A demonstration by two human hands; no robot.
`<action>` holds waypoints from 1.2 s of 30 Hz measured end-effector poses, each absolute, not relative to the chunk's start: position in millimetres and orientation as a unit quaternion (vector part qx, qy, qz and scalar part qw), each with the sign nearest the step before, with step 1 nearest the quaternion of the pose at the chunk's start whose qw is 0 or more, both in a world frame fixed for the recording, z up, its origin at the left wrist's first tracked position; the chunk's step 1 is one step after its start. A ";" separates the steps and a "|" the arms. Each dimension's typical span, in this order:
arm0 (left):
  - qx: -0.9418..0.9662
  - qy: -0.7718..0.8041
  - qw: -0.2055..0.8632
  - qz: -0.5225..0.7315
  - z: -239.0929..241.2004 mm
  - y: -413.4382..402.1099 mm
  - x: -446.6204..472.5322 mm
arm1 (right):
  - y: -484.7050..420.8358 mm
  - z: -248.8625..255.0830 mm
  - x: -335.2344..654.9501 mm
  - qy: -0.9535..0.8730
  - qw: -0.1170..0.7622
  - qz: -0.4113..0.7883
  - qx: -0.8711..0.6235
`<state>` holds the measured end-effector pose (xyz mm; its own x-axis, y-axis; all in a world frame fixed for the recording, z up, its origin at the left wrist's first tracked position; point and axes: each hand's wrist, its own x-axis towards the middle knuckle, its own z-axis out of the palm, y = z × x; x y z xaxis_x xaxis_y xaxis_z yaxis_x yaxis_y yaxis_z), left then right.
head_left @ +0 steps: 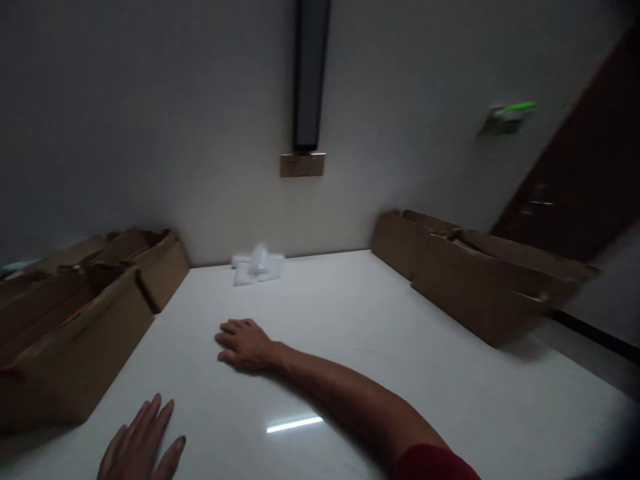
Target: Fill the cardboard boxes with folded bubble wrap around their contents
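My right hand (246,345) lies palm down on the white tabletop (360,313), its fingers pointing left and somewhat apart. Nothing shows in it. At the bottom left, my left hand (141,445) is partly cut off by the frame edge. Its fingers are stretched out and the thumb stands away from them, with no object held. The closest thing to the left hand is an open cardboard box (113,350). Beyond the right hand, a small white translucent bundle (259,265), perhaps plastic, rests near the wall.
Another cardboard box (163,270) stands behind the left one. Along the right side are two more open cardboard boxes, one nearer (480,287) and one farther (395,240). A wall (225,133) closes off the back, with a dark door (575,173) at the right.
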<state>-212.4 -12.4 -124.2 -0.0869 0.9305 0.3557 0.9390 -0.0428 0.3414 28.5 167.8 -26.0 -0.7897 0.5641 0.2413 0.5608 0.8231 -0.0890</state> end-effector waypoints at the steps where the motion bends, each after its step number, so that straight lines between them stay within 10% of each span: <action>1: -0.695 -0.682 0.001 -0.227 -123.1 -4.8 -199.1 | 173.6 -24.4 60.5 -0.932 0.127 -0.005 -0.340; 18: -0.829 -0.527 -0.142 -0.120 -32.2 71.7 20.8 | 144.8 123.4 496.6 -0.639 0.150 -0.349 -0.669; 27: -0.653 -0.550 -0.349 -0.386 -34.8 71.6 5.4 | 112.5 123.0 363.1 -0.792 0.155 -0.285 -0.517; 36: -0.549 -0.559 -0.338 -0.522 -45.0 -10.5 -16.9 | 25.2 143.0 243.5 -0.879 0.384 -0.137 -0.246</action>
<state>-16.9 -10.5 -45.0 -0.1695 0.9659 0.1957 0.2614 -0.1474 0.9539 243.5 25.2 143.0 -0.5832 0.3282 0.7431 0.5384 0.8412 0.0510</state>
